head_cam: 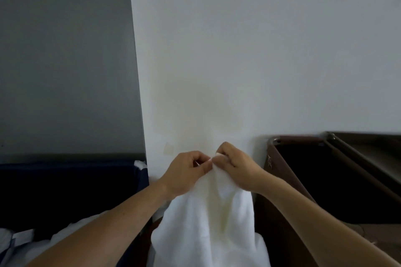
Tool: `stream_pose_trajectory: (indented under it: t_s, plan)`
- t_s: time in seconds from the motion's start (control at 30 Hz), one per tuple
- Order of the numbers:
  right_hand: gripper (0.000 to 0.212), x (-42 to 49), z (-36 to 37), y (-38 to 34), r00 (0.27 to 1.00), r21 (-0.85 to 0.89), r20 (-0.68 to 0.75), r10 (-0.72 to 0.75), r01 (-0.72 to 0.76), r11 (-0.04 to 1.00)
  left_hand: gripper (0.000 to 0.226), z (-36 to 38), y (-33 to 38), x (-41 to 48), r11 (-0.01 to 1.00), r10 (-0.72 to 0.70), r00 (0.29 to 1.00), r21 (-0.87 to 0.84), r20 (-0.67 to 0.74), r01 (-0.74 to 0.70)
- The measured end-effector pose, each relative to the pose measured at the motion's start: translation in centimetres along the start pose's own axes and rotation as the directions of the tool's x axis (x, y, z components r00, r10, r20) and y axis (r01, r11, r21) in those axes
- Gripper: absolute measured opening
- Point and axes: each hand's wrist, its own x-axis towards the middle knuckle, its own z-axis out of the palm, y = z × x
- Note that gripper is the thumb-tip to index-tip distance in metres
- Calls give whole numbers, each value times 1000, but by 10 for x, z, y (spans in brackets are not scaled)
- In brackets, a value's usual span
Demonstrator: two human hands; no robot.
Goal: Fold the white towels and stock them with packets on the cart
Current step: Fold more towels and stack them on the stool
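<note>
Left hand [188, 172] and right hand [237, 168] close together at centre, each pinching the top hem of the white towel [208, 225], fingertips almost touching. Hanging bunched from that double pinch, lower end out of view. Best done by sliding the two pinches apart along the hem to find both corners, then holding it taut and level before halving. Just beyond, the white wall [249, 50]. Right, the brown bag [280, 180] on its metal frame, probably part of the cart. Left, a dark blue bin [65, 184]. Open room mostly upward and on the near side.
</note>
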Motion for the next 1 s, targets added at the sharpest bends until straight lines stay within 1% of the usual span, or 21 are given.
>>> stream_pose_trajectory:
  t_s: [0.07, 0.13, 0.2, 0.3, 0.37, 0.47, 0.6, 0.7, 0.77, 0.9, 1.0]
  plan:
    - [16, 5, -13, -2, 995, 0, -85, -48, 48, 999, 26, -1, -7, -5, 992, -40, 999, -120, 17, 42]
    - [15, 12, -30, -3, 983, -5, -175, -61, 61, 998, 32, -6, -12, -9, 990, -40, 999, -134, 31, 44]
    - [15, 20, -47, 1, 968, -37, -243, -64, 56, 998, 36, -11, -15, -11, 999, -3, 1000, -54, 26, 4]
    - [17, 29, -68, 14, 944, -85, -330, -25, -3, 996, 25, -17, -24, -12, 992, 60, 998, 109, -29, -56]
    - [19, 33, -79, 24, 927, -91, -375, 24, -63, 994, 20, -22, -31, -15, 981, 86, 996, 178, -28, -80]
    - [21, 36, -86, 33, 906, -65, -413, 91, -129, 989, 18, -30, -46, -19, 962, 83, 997, 262, -5, -78]
    - [20, 38, -91, 34, 878, -46, -461, 128, -168, 985, 32, -39, -74, -24, 931, -35, 998, 364, 49, 14]
    - [20, 39, -93, 34, 870, -45, -473, 139, -181, 982, 29, -49, -91, -30, 902, -130, 990, 422, 60, 93]
    - [21, 38, -94, 33, 869, -52, -472, 148, -195, 980, 29, -56, -99, -35, 880, -159, 986, 461, 52, 117]
    - [21, 38, -94, 35, 866, -64, -471, 166, -221, 973, 25, -69, -112, -46, 851, -162, 987, 506, 1, 139]
    - [21, 38, -94, 37, 862, -57, -471, 189, -243, 968, 24, -75, -122, -54, 859, -160, 986, 487, -35, 157]
